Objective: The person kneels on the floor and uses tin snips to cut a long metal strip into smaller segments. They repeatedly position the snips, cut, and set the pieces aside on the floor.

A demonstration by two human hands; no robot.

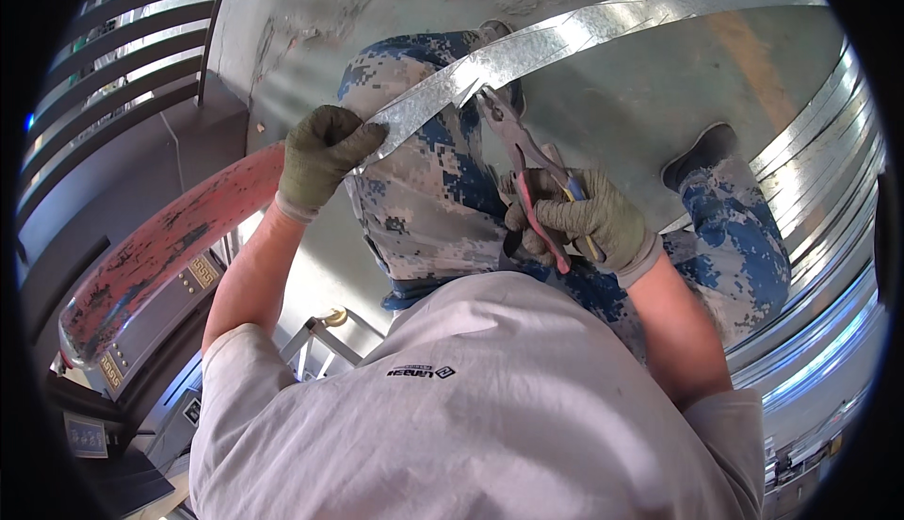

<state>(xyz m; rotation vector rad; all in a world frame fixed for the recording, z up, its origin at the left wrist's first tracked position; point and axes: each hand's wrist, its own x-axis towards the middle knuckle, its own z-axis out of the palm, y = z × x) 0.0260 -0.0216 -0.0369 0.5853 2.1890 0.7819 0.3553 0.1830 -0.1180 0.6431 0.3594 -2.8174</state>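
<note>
Grey shirt (480,416); pliers (508,131) point up-left; metal strip (551,44) rises rightward.

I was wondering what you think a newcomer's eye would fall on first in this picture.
Probably the long, shiny metal strip, which sweeps from the gloved left hand across to the upper right. Next might come the pliers in the gloved right hand, near the middle, their tips at the strip's lower edge. At the left, a scuffed red bar also stands out.
</note>
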